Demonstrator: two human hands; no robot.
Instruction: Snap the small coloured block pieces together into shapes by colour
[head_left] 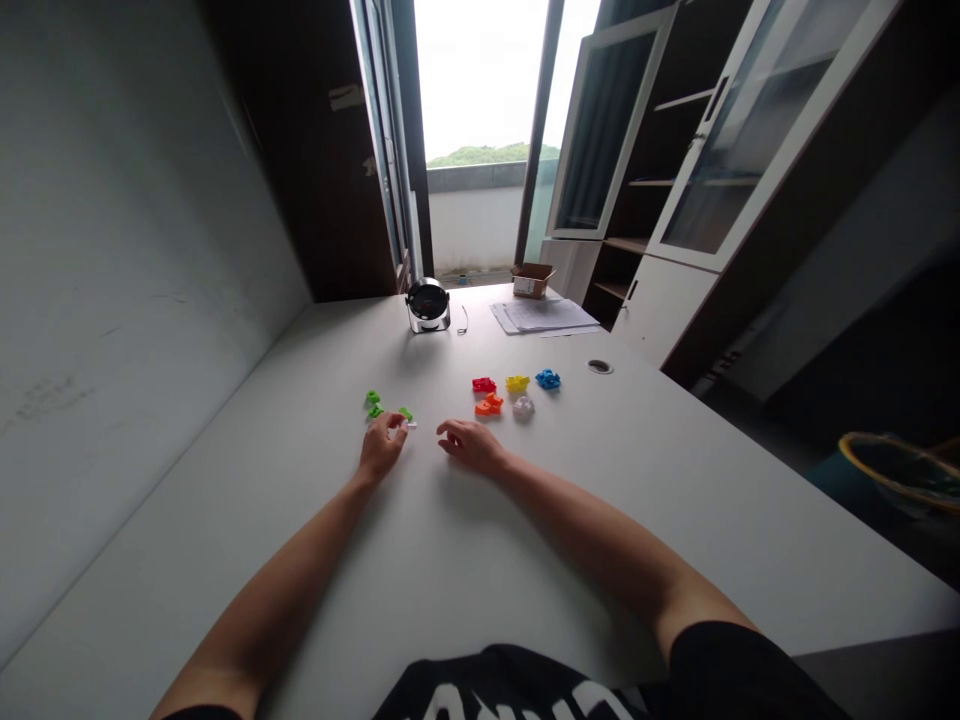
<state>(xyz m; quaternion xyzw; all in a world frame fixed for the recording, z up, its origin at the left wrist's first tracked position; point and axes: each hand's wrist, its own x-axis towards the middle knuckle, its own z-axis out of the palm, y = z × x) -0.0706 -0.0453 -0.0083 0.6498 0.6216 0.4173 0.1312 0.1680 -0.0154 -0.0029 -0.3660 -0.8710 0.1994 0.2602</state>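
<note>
My left hand point(382, 445) is closed in a pinch on a small whitish plastic piece point(411, 426), which pokes out past the fingertips. Just beyond it lie several bright green pieces point(374, 410), some close to the fingers. To the right, my right hand point(471, 444) rests low over the white table with curled fingers, thumb and forefinger apart and nothing visible between them. Beyond that hand are small piles of plastic pieces: orange point(489, 405), red point(484, 384), yellow point(517, 383), blue point(548, 379) and whitish point(523, 407). Their exact shapes are too small to make out.
At the far side of the table point(465, 560) stand a round black-and-silver device point(428, 304) and a small open cardboard box point(532, 281). Papers point(544, 315) lie before the box. A round cable hole point(599, 367) is at the right. A wall point(150, 250) borders the left.
</note>
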